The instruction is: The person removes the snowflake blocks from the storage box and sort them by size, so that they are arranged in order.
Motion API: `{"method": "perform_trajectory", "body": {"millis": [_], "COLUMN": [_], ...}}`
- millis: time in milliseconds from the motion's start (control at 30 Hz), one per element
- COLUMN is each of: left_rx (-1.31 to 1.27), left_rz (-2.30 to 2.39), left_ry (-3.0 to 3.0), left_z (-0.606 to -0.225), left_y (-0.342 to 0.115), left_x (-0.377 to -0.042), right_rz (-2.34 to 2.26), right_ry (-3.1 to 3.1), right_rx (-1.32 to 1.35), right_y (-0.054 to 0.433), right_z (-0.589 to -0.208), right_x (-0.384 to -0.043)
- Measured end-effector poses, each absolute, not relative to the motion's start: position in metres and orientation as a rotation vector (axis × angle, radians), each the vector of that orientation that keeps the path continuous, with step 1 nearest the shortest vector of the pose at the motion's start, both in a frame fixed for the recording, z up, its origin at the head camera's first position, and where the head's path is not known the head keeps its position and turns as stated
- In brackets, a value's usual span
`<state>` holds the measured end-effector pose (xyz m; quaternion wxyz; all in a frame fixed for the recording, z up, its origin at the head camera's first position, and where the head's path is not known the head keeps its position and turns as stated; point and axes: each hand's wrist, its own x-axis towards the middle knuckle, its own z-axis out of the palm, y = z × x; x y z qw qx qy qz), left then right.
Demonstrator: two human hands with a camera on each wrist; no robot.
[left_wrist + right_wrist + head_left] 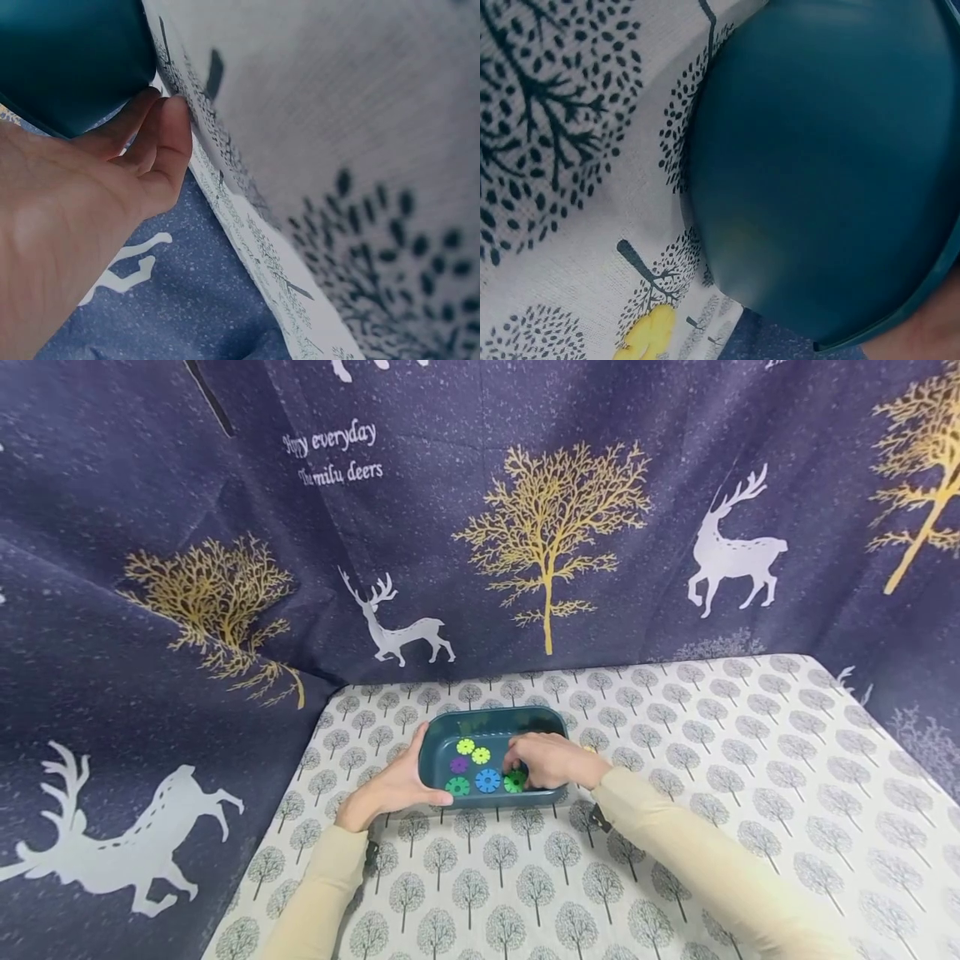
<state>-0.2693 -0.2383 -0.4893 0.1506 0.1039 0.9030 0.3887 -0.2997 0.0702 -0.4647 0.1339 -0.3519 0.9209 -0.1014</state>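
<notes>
A dark teal plastic tub [491, 802] stands on the table, holding several flat notched discs. My left hand [393, 785] grips its left end, thumb over the front rim and fingers along the outer wall. In the left wrist view those fingers [169, 142] curl in at the tub's lower side. My right hand [546, 758] reaches over the right end, fingers bent down at a green disc [514, 782]; I cannot tell whether they pinch it. Left of it lie a blue disc [487, 781] and another green disc [457, 787]. Behind are a purple disc [459, 765] and two yellow-green discs [481, 756].
A yellow piece [649, 334] lies on the cloth outside the tub's right end, partly behind my right wrist in the head view. The tablecloth [525, 877] is white with printed trees. A dark blue curtain [420, 527] with deer and gold trees hangs behind and at the sides.
</notes>
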Motion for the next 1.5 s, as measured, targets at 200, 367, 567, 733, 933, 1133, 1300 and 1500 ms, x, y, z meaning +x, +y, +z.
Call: {"method": "perform_trajectory", "body": {"millis": [200, 367, 567, 733, 933, 1133, 1300, 1500], "left_rx": [0.298, 0.308, 0.329, 0.360, 0.361, 0.328, 0.301, 0.254], "left_rz": [1.104, 1.130, 1.163, 1.186, 1.178, 1.155, 1.112, 1.099], "left_ry": [2.600, 2.589, 2.572, 2.561, 2.567, 2.572, 2.590, 2.604], "left_z": [-0.488, -0.487, -0.488, -0.490, -0.492, -0.491, -0.490, -0.490], "left_y": [-0.238, -0.238, -0.237, -0.238, -0.239, -0.239, -0.237, -0.238], "left_x": [-0.268, -0.269, -0.269, -0.270, -0.272, -0.271, -0.270, -0.269], "right_rz": [-0.302, -0.266, -0.189, -0.161, -0.183, -0.244, -0.266, -0.311], "right_ry": [2.664, 2.666, 2.662, 2.656, 2.640, 2.566, 2.512, 2.497], "right_rx": [-0.968, -0.918, -0.919, -0.952, -0.960, -0.975, -0.982, -1.035], "right_y": [0.068, 0.064, 0.062, 0.062, 0.065, 0.070, 0.075, 0.076], "right_z": [-0.468, -0.471, -0.473, -0.473, -0.468, -0.462, -0.459, -0.458], "right_x": [-0.300, -0.300, -0.301, -0.301, -0.299, -0.299, -0.301, -0.302]}}
